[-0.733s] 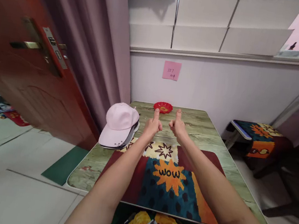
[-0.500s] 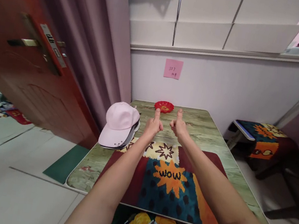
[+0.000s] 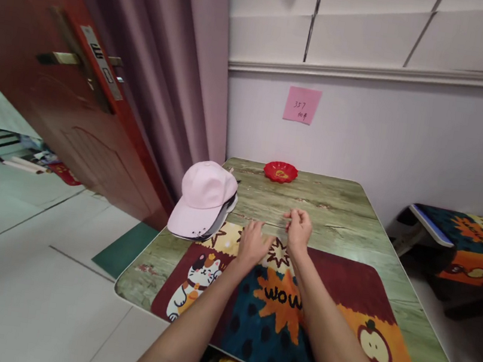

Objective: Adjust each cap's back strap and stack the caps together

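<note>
Has hats [image 3: 207, 191] at left on the table [image 3: 342, 205]. Holds left hand [image 3: 253, 246] over the mat [image 3: 348, 282], with loose, open fingers. Shows red dish [image 3: 280, 172] at back. Curls right hand [image 3: 299, 231] in; can't tell if gripping anything.

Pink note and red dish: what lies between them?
Between the pink note and the red dish, only a stretch of pale wall shows in the head view.

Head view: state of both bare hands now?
Left bare hand: open, nothing visible held, over the multicoloured patterned mat.
Right bare hand: fingers curled, nothing visible held; whether fully closed, can't tell.
</note>
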Available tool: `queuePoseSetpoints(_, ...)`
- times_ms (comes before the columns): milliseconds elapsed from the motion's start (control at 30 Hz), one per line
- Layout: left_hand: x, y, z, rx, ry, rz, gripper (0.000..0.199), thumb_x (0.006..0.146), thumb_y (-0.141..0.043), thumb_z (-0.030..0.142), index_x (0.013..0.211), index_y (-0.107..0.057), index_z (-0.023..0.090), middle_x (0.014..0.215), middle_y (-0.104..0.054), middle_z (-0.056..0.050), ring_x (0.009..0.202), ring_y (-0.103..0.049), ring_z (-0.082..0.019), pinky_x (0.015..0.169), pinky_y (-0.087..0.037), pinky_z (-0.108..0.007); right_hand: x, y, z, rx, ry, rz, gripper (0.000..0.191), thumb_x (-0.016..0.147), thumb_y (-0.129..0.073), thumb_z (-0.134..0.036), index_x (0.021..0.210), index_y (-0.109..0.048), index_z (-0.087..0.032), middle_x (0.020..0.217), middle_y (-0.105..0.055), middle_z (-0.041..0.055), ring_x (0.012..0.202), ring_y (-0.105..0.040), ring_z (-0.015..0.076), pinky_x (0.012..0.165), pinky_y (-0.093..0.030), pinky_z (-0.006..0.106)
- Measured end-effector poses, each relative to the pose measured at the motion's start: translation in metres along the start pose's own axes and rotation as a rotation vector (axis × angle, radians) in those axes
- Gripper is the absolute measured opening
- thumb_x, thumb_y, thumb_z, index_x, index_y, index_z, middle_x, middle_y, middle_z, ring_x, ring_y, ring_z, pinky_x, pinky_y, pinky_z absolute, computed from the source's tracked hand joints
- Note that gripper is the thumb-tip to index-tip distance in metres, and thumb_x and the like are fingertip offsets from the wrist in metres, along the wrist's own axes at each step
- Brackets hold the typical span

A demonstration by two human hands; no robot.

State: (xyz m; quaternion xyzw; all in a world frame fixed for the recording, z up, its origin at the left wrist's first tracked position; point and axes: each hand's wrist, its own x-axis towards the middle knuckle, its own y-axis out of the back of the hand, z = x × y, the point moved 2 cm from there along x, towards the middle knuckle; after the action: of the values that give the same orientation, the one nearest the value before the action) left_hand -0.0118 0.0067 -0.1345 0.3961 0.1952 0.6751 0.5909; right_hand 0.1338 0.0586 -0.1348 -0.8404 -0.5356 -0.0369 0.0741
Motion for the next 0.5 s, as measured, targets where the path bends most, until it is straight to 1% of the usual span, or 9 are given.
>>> queuePoseSetpoints(33,-0.007,-0.007,-0.007,0.040,-0.033,-0.002,0.044,0.085,-0.067,0.036,0.123,-0.063,0.015,0.128,-0.064,-0.020,0.124,-0.057,-0.033,0.107,-0.042,-0.046,-0.002,-0.001,0.009,-0.010,-0.004,-0.011,0.047,0.086,-0.048,-0.065,0.096,-0.055,-0.020,0.081,-0.069,0.0053,0.049,-0.048,0.0123,0.048,-0.039,0.026)
queuePoseSetpoints(67,-0.013,-0.013,-0.013,0.073,-0.063,-0.012,0.044,0.084,-0.068,0.034,0.124,-0.063,0.015,0.131,-0.062,-0.020,0.127,-0.055,-0.034,0.110,-0.040,-0.048,-0.002,-0.001,0.018,-0.021,-0.005,-0.025,0.047,0.086,-0.048,-0.065,0.095,-0.056,-0.019,0.078,-0.069,0.0051,0.050,-0.049,0.0127,0.049,-0.040,0.026)
queuePoseSetpoints(200,-0.024,-0.028,-0.026,0.115,-0.151,-0.049,0.030,0.085,-0.069,0.032,0.112,-0.067,0.019,0.124,-0.065,-0.016,0.124,-0.055,-0.034,0.111,-0.039,-0.052,0.003,0.004,0.045,-0.077,-0.010,-0.067,0.051,0.082,-0.052,-0.068,0.090,-0.060,-0.018,0.070,-0.067,0.0041,0.050,-0.050,0.0145,0.051,-0.042,0.027)
queuePoseSetpoints(267,-0.023,-0.027,-0.028,0.064,-0.148,0.004,0.031,0.085,-0.068,0.029,0.115,-0.066,0.019,0.122,-0.066,-0.014,0.121,-0.058,-0.031,0.108,-0.043,-0.050,0.007,0.007,0.054,-0.106,-0.020,-0.092,0.053,0.082,-0.053,-0.069,0.089,-0.062,-0.018,0.067,-0.067,0.0042,0.050,-0.052,0.0156,0.051,-0.043,0.028)
queuePoseSetpoints(300,-0.020,-0.022,-0.027,0.036,-0.141,0.064,0.035,0.085,-0.068,0.028,0.118,-0.064,0.019,0.123,-0.066,-0.014,0.120,-0.059,-0.030,0.108,-0.044,-0.049,0.008,0.008,0.058,-0.121,-0.023,-0.108,0.053,0.082,-0.053,-0.069,0.088,-0.063,-0.018,0.067,-0.068,0.0045,0.051,-0.053,0.0162,0.052,-0.043,0.028)
queuePoseSetpoints(367,-0.007,-0.001,-0.024,0.019,-0.142,0.237,0.044,0.086,-0.068,0.030,0.128,-0.058,0.017,0.130,-0.063,-0.016,0.125,-0.057,-0.030,0.110,-0.043,-0.048,0.009,0.009,0.062,-0.152,-0.021,-0.141,0.053,0.082,-0.053,-0.069,0.086,-0.064,-0.018,0.068,-0.069,0.0050,0.052,-0.055,0.0168,0.053,-0.044,0.028)
queuePoseSetpoints(400,0.003,0.016,-0.021,0.039,-0.142,0.341,0.051,0.086,-0.069,0.033,0.132,-0.054,0.017,0.137,-0.058,-0.018,0.131,-0.053,-0.031,0.113,-0.040,-0.048,0.009,0.009,0.063,-0.169,-0.017,-0.158,0.052,0.081,-0.053,-0.069,0.085,-0.065,-0.018,0.068,-0.070,0.0052,0.052,-0.055,0.0169,0.053,-0.044,0.028)
queuePoseSetpoints(433,0.015,0.036,-0.017,0.078,-0.134,0.439,0.060,0.085,-0.071,0.038,0.137,-0.051,0.016,0.144,-0.053,-0.020,0.137,-0.047,-0.032,0.116,-0.036,-0.049,0.009,0.009,0.064,-0.187,-0.011,-0.172,0.052,0.081,-0.054,-0.069,0.084,-0.066,-0.018,0.068,-0.070,0.0055,0.052,-0.055,0.0169,0.053,-0.044,0.028)
queuePoseSetpoints(500,0.046,0.084,-0.014,0.166,-0.035,0.621,0.082,0.079,-0.077,0.047,0.146,-0.040,0.016,0.155,-0.041,-0.021,0.146,-0.035,-0.035,0.120,-0.028,-0.051,0.008,0.009,0.065,-0.219,0.005,-0.193,0.053,0.081,-0.053,-0.069,0.085,-0.067,-0.018,0.069,-0.071,0.0059,0.053,-0.056,0.0171,0.053,-0.043,0.028)
